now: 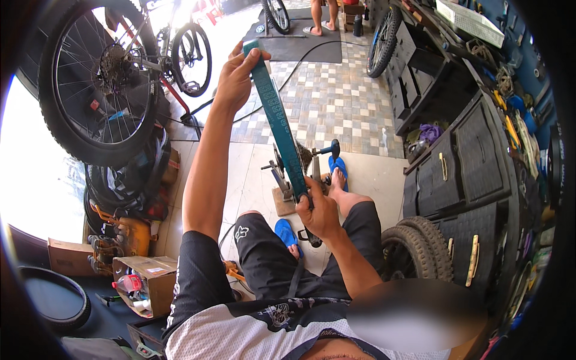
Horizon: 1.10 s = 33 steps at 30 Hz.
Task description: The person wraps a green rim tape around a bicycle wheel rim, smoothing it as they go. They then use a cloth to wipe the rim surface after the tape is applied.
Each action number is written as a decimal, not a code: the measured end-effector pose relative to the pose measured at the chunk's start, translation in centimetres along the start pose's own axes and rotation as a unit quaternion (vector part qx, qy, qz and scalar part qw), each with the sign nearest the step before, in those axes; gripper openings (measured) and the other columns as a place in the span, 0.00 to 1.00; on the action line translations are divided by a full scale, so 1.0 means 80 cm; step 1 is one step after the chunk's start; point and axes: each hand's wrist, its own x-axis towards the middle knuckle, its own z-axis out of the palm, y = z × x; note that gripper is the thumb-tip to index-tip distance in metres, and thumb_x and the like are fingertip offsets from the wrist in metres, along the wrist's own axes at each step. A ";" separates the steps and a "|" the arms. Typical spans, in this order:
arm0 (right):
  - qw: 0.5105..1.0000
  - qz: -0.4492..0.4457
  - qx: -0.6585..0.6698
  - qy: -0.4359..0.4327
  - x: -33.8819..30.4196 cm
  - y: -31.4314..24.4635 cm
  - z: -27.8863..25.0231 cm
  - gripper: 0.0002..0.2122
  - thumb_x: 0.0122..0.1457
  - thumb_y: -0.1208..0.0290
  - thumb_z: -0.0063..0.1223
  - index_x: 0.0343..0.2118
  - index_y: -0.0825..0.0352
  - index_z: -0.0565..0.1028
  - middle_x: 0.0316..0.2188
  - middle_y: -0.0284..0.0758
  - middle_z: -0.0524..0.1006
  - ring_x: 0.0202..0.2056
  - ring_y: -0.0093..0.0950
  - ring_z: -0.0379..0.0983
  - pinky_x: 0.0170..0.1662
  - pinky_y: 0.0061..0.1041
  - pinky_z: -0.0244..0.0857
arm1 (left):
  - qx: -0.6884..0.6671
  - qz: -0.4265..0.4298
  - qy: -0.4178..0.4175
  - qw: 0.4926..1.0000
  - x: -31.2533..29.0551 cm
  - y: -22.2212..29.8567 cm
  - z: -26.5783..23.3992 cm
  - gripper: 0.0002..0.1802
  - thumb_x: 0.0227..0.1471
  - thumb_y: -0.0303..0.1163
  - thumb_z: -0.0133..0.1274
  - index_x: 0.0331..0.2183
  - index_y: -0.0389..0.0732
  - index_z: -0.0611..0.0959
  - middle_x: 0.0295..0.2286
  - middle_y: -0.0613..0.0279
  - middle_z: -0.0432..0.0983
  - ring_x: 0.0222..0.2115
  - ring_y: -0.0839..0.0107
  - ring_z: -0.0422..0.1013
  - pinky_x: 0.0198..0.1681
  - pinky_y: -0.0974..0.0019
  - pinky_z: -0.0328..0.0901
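A teal strip (277, 114) with a printed pattern, which looks like rim tape, runs along a bicycle wheel seen edge-on in front of me. My left hand (236, 75) is closed around its far end, thumb on top. Lower down, my right hand (318, 209) grips the near end, fingers and thumb curled in. The wheel's cassette (305, 157) shows just right of the strip. Around the hub stands a metal wheel stand (279, 180) on a wooden base (284, 203), with a blue-and-black handle (327, 148) at its right. The strip hides much of the rim.
At left, a bicycle (99, 84) hangs above an orange compressor (133, 235) and an open cardboard box (157, 288). Black drawers (474, 162) and two loose tyres (420, 249) line the right side. Another person's legs (324, 17) stand far off, near a cable (306, 55).
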 end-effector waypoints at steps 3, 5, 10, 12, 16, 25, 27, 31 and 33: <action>1.000 0.004 0.010 -0.002 -0.002 -0.005 -0.005 0.22 0.68 0.61 0.50 0.62 0.65 0.70 0.25 0.43 0.82 0.27 0.49 0.82 0.31 0.44 0.76 | 0.136 0.051 0.038 0.989 0.001 0.007 0.013 0.18 0.69 0.46 0.57 0.43 0.43 0.92 0.69 0.47 0.54 0.73 0.56 0.45 0.70 0.48 0.51; 1.000 0.005 0.018 -0.002 -0.004 -0.005 -0.005 0.22 0.68 0.62 0.50 0.62 0.66 0.70 0.25 0.42 0.81 0.27 0.48 0.82 0.31 0.43 0.76 | 0.176 0.084 0.040 0.980 0.001 0.009 0.021 0.14 0.66 0.47 0.61 0.45 0.52 0.93 0.71 0.39 0.49 0.75 0.53 0.36 0.72 0.43 0.44; 1.000 -0.009 0.017 -0.002 -0.007 -0.002 -0.001 0.22 0.69 0.63 0.50 0.61 0.67 0.70 0.25 0.42 0.80 0.26 0.46 0.82 0.30 0.41 0.75 | 0.269 0.114 0.085 0.953 0.014 -0.014 0.011 0.16 0.61 0.55 0.63 0.45 0.61 0.94 0.72 0.39 0.43 0.73 0.41 0.38 0.67 0.35 0.55; 1.000 -0.011 0.011 0.002 -0.009 0.003 0.000 0.22 0.69 0.63 0.50 0.62 0.68 0.70 0.25 0.42 0.80 0.26 0.45 0.82 0.30 0.40 0.75 | 0.312 0.110 0.090 0.939 0.015 -0.021 0.013 0.15 0.61 0.55 0.64 0.44 0.63 0.94 0.73 0.40 0.41 0.72 0.39 0.41 0.67 0.35 0.55; 1.000 0.005 0.012 -0.011 -0.009 0.004 -0.001 0.23 0.69 0.64 0.50 0.63 0.68 0.70 0.25 0.42 0.80 0.25 0.43 0.82 0.30 0.39 0.75 | 0.343 0.101 0.109 0.927 0.014 -0.031 0.007 0.13 0.59 0.53 0.65 0.44 0.63 0.94 0.73 0.42 0.41 0.70 0.39 0.42 0.68 0.37 0.54; 0.999 0.001 0.033 -0.021 -0.007 0.002 -0.001 0.21 0.71 0.65 0.48 0.61 0.72 0.69 0.27 0.36 0.81 0.27 0.28 0.81 0.33 0.28 0.76 | 0.403 0.079 0.113 0.905 0.013 -0.055 0.002 0.17 0.58 0.58 0.65 0.45 0.65 0.94 0.72 0.42 0.47 0.73 0.47 0.40 0.69 0.36 0.51; 0.999 0.006 0.027 -0.026 -0.009 0.005 -0.002 0.21 0.71 0.65 0.48 0.61 0.72 0.69 0.28 0.36 0.81 0.28 0.28 0.81 0.34 0.27 0.76 | 0.382 0.065 0.114 0.915 0.010 -0.065 0.006 0.17 0.58 0.59 0.65 0.45 0.67 0.93 0.73 0.43 0.45 0.73 0.46 0.40 0.68 0.35 0.53; 0.999 0.015 0.026 -0.036 -0.007 0.002 -0.003 0.21 0.71 0.64 0.48 0.61 0.72 0.69 0.28 0.36 0.81 0.28 0.28 0.82 0.33 0.28 0.76 | 0.356 0.049 0.132 0.924 0.005 -0.078 0.007 0.17 0.57 0.59 0.66 0.45 0.67 0.93 0.73 0.44 0.44 0.72 0.44 0.41 0.68 0.36 0.53; 0.999 0.014 0.021 -0.033 -0.008 0.004 -0.003 0.22 0.71 0.64 0.47 0.61 0.72 0.69 0.28 0.36 0.81 0.28 0.28 0.82 0.33 0.29 0.76 | 0.344 0.052 0.134 0.928 0.006 -0.085 0.011 0.16 0.57 0.58 0.66 0.45 0.67 0.93 0.73 0.45 0.44 0.72 0.43 0.42 0.68 0.36 0.52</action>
